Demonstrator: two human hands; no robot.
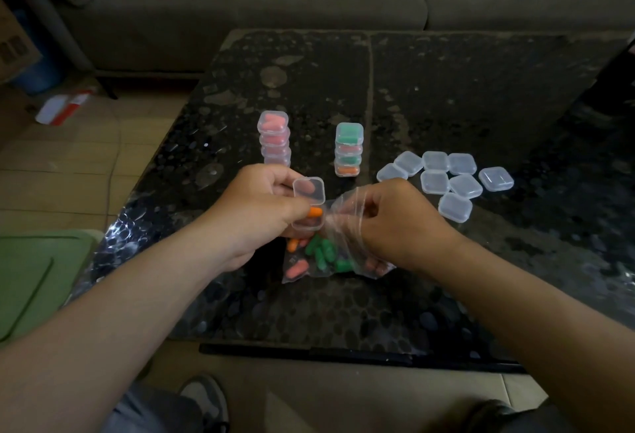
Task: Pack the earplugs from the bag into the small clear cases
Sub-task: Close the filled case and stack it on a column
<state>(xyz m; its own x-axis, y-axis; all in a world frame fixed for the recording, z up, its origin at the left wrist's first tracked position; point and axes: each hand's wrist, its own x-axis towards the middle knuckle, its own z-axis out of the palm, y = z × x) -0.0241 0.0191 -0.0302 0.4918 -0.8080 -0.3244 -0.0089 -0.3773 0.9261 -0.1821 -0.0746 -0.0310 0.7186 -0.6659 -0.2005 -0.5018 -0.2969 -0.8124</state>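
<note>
Head view: left hand (pixel 254 206) grip curled round open case (pixel 308 206), orange earplug (pixel 315 211) inside, held just above the bag (pixel 319 257), likely for short transfers. Right hand (pixel 395 219) pinches the bag's mouth. Beyond the grip, filled stacks (pixel 274 139); to its right, empty cases (pixel 446 178) on desk (pixel 446 89).

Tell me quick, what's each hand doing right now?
Left hand: closed, holding an open clear case and an orange earplug.
Right hand: closed, gripping the plastic bag.
</note>
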